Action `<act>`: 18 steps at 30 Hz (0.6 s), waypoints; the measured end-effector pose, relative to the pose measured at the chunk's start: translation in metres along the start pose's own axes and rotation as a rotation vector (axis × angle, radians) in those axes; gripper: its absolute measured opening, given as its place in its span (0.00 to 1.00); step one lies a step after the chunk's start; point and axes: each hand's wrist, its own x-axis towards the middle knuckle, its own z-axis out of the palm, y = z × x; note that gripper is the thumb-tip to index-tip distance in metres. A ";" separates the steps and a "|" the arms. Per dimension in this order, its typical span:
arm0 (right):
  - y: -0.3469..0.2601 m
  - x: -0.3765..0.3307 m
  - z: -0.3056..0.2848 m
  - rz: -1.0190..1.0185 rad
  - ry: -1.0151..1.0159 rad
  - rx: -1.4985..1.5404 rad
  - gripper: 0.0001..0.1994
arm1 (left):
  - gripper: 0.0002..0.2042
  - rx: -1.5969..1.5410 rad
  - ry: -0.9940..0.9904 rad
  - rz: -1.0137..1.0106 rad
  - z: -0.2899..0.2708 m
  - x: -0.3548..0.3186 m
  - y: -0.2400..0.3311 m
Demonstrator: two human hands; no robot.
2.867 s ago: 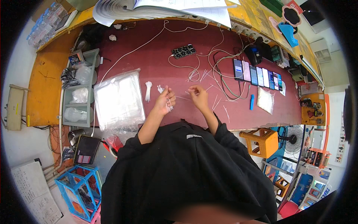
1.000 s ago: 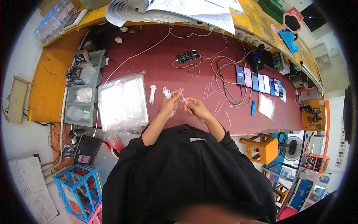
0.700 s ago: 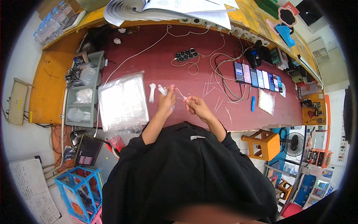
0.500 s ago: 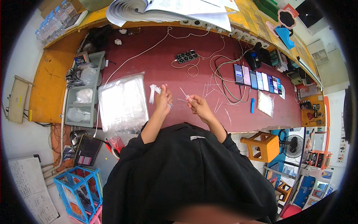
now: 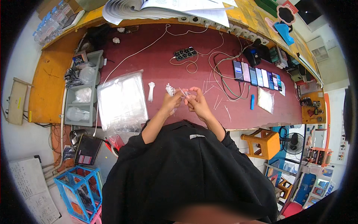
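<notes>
My left hand (image 5: 172, 101) and my right hand (image 5: 196, 103) meet over the near middle of the red table. Their fingertips close together on thin white strips (image 5: 183, 92) that look like cable ties. How many strips each hand pinches is hard to make out. A bundle of the same strips (image 5: 169, 89), heads up, shows behind my left hand, which partly hides it; I cannot tell whether the hand grips it. Another bundle (image 5: 151, 92) lies farther left. Loose strips (image 5: 217, 101) are scattered to the right of my right hand.
Clear plastic bags (image 5: 123, 99) lie stacked at left beside a grey divided bin (image 5: 91, 97). A black-patterned phone (image 5: 185, 53) on a cable lies at the back. Rightward are a row of phones (image 5: 259, 77), a blue tube (image 5: 252, 102), a white-filled packet (image 5: 265, 100) and tangled cables (image 5: 220, 80).
My left hand has moved right, away from the left bundle, and now meets my right hand. The bundle behind it shows more plainly. My right hand has stayed nearly in place.
</notes>
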 end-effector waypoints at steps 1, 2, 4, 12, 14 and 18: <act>0.000 0.000 -0.001 -0.001 0.003 0.003 0.13 | 0.10 0.003 -0.002 -0.003 0.001 0.001 -0.001; -0.002 -0.001 0.000 0.003 -0.001 0.013 0.13 | 0.10 0.043 0.019 0.011 0.001 0.003 -0.002; -0.002 -0.001 0.001 0.008 -0.004 0.023 0.13 | 0.10 0.084 0.039 0.026 -0.001 0.006 -0.006; -0.004 -0.003 0.000 0.033 -0.085 -0.039 0.14 | 0.17 -0.358 0.234 0.206 -0.025 0.020 -0.006; -0.010 -0.004 0.005 0.026 -0.081 -0.010 0.15 | 0.17 -0.276 0.157 0.142 -0.028 0.019 -0.012; -0.011 -0.001 0.005 0.044 -0.064 0.076 0.17 | 0.17 -0.055 -0.209 -0.027 -0.018 0.012 -0.015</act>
